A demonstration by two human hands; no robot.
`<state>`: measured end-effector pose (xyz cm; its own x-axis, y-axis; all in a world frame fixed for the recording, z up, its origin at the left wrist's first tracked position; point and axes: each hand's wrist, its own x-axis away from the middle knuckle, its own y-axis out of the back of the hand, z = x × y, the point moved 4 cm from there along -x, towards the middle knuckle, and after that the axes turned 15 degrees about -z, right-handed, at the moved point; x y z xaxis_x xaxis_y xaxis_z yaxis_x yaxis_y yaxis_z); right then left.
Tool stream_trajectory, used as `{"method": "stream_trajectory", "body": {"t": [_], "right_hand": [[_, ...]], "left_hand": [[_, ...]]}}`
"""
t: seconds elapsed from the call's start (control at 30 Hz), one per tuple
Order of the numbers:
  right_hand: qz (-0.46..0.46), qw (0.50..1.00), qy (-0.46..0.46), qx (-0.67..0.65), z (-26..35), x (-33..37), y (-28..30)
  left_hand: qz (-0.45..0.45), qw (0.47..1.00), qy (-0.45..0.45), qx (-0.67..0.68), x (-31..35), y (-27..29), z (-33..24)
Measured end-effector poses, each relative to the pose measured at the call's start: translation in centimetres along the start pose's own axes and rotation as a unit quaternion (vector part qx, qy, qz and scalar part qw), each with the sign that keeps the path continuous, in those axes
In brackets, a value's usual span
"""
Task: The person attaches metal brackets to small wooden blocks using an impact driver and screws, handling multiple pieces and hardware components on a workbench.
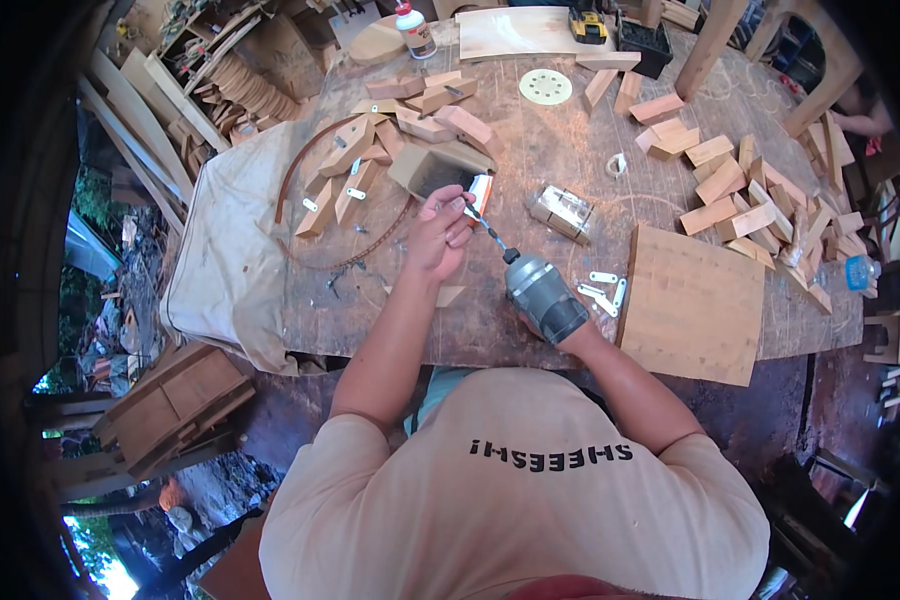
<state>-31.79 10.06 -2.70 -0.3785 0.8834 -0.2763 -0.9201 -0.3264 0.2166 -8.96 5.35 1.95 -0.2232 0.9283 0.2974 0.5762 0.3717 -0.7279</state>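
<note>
My right hand point(539, 325) is wrapped round a grey cordless drill point(540, 290), mostly hidden beneath its body. The drill's long, thin bit point(493, 233) points up and left toward my left hand point(440, 236). My left fingers are pinched together at the bit's tip; whatever small thing they hold is too small to make out. Just beyond that hand an open box point(425, 167) with a dark inside rests on the workbench, with a white and orange packet point(481, 192) beside it. Several white metal plates point(602, 295) lie right of the drill.
A flat wooden board point(692, 305) covers the bench's near right. Wood blocks point(720, 180) are heaped at the right, and others point(345, 147) with white plates lie at the left. A clear-wrapped bundle point(564, 212), tape roll point(616, 165), sanding disc point(545, 87) and glue bottle point(415, 32) stand farther off.
</note>
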Motion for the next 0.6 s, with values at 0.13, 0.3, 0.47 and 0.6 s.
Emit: {"method": "stream_trajectory", "body": {"t": [0.13, 0.3, 0.47, 0.6], "right_hand": [[0.003, 0.975, -0.161, -0.15, -1.2, 0.4, -0.5], [0.009, 0.999, -0.042, -0.005, 1.3, -0.2, 0.5], [0.002, 0.999, -0.036, 0.008, 1.8, -0.2, 0.7], [0.009, 0.999, -0.041, 0.016, 1.5, -0.2, 0.6]], "left_hand": [[0.004, 1.0, -0.014, -0.02, 0.4, -0.1, -0.2], [-0.014, 0.995, -0.058, -0.086, 1.3, -0.9, -0.5], [-0.045, 0.984, -0.08, -0.152, 2.5, -2.1, -1.0], [-0.066, 0.966, -0.096, -0.23, 3.8, -2.5, -0.8]]}}
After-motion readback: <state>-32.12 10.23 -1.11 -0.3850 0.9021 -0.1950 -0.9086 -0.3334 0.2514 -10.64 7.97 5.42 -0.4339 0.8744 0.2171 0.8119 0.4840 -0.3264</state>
